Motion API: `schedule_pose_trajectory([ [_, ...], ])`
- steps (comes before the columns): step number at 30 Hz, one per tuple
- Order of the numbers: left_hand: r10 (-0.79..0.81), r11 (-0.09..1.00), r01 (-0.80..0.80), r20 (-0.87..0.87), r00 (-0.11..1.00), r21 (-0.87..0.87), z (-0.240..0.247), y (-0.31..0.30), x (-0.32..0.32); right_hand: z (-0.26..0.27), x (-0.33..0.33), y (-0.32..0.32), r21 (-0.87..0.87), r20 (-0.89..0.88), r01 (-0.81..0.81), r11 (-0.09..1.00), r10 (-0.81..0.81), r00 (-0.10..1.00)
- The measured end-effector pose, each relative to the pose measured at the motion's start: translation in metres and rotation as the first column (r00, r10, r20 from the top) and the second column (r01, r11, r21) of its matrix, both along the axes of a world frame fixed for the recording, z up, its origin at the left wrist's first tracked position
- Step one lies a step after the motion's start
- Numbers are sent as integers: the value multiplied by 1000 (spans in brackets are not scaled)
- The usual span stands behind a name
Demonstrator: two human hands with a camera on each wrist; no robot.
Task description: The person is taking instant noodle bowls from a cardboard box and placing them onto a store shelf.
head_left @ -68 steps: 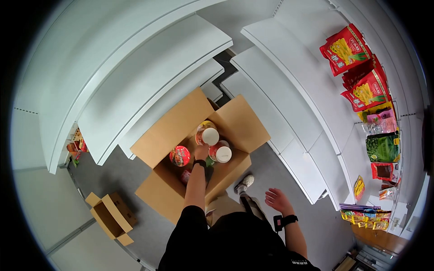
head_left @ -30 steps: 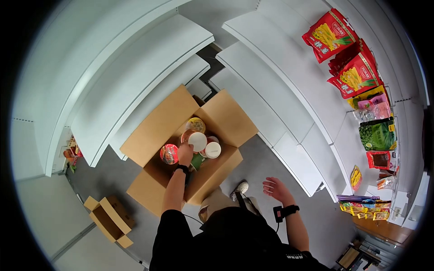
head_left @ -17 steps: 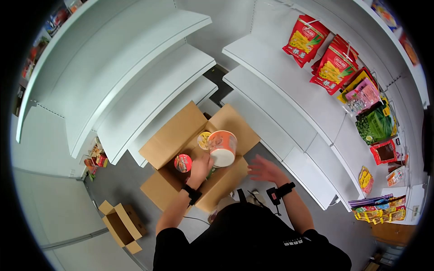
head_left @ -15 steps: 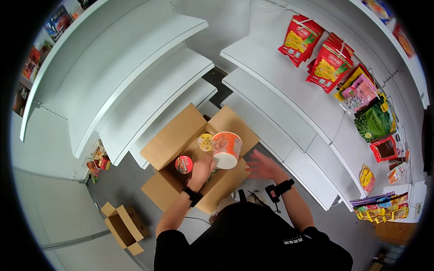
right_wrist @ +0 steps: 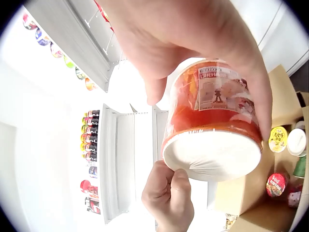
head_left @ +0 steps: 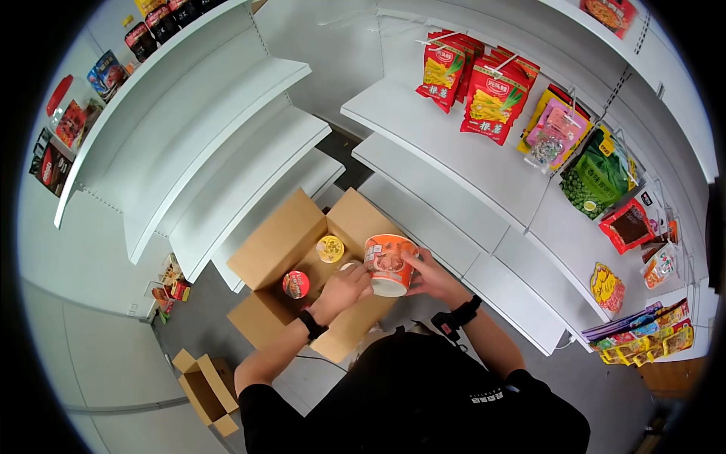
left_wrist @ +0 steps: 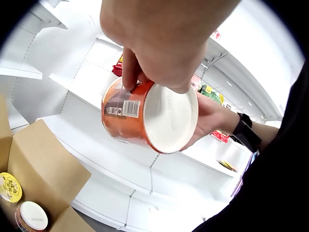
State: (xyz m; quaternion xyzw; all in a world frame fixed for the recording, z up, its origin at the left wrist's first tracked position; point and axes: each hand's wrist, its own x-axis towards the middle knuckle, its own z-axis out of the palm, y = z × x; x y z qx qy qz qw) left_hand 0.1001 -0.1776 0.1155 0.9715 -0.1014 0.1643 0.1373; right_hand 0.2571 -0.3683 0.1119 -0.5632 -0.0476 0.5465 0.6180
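Orange, white-based round paper tub (head_left: 389,261) is pinched at its bottom edge by the left hand (head_left: 344,290), while the right hand (head_left: 437,278), widely spread, cups its side.

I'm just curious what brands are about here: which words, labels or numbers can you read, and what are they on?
"一根葱": front red bag on the right-hand rack; its small logo is too blurred.
Orange tub: a barcode, its digits too small; other print unclear.
Red lid and yellow lid: lettering too small.
Green bag and black shirt: print too blurred.
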Motion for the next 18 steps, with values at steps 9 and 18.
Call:
schedule_pose_trajectory([
  [9,153,963,-68,321,935,-263,23,-60,21,2,11,-42,376,-97,231,897,-210,973],
  [18,270,774,-171,74,960,-610,27,-95,20,-10,20,-77,490,-48,204,848,-208,977],
])
